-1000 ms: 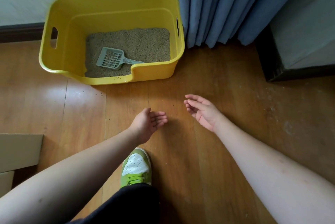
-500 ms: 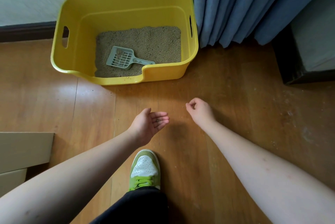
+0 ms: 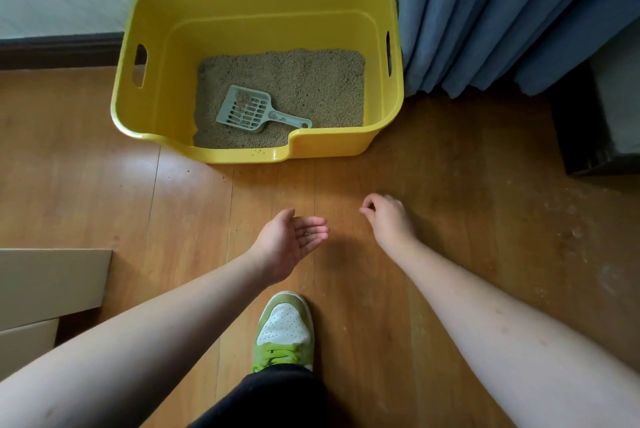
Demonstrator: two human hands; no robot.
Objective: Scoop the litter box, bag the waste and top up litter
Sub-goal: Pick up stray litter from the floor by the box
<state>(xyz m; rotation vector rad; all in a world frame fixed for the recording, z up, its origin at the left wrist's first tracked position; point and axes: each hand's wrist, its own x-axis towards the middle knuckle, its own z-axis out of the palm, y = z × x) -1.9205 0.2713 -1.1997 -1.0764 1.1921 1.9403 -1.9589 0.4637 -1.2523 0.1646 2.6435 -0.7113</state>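
A yellow litter box (image 3: 346,150) stands on the wood floor against the wall, with sandy litter (image 3: 311,81) in its bottom. A grey-green slotted scoop (image 3: 249,110) lies on the litter near the low front lip, handle pointing right. My left hand (image 3: 294,240) hovers palm up and slightly cupped in front of the box, with a few small grains (image 3: 307,233) lying on the fingers. My right hand (image 3: 388,219) is beside it, low over the floor, knuckles up and fingers curled, thumb and forefinger tips together. Whether they pinch anything is hidden.
Blue curtains (image 3: 502,11) hang right of the box, with dark furniture (image 3: 595,129) beyond them. Cardboard boxes (image 3: 48,285) sit at the left edge. My green and white shoe (image 3: 285,330) is below my hands. Stray grains (image 3: 221,178) dot the floor by the box.
My right hand turned from palm-up with spread fingers to knuckles-up with curled fingers, and dropped toward the floor. My left hand stayed cupped. The view shifted left.
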